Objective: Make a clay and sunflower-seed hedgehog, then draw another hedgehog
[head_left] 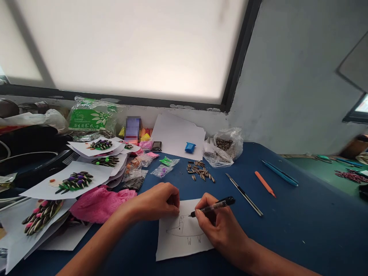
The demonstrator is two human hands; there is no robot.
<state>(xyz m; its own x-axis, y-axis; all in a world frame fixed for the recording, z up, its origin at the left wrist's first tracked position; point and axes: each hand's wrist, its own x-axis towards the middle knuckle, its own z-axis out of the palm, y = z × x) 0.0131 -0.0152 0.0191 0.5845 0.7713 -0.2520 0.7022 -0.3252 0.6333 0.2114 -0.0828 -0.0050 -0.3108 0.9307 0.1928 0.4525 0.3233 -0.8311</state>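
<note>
A white sheet of paper [172, 247] lies on the blue tabletop with a line drawing on it: a pointed snout, a long rounded body outline and short zigzag feet. My right hand [222, 226] grips a black pen [214, 206], whose tip touches the paper near the drawing's head. The curled fingers of my left hand [163, 199] press on the sheet's upper left corner; their undersides are hidden. Beyond the paper, loose striped sunflower seeds [201, 171] are scattered. My right forearm and hand cover the sheet's right part.
Papers with seed-and-clay hedgehogs [75, 181] are stacked at left, beside a pink cloth [100, 203]. Clay packets [165, 166] and a bag of seeds [224, 145] stand farther back. On the right lie a craft knife [244, 194], an orange marker [265, 184] and a blue pen-like tool [279, 173].
</note>
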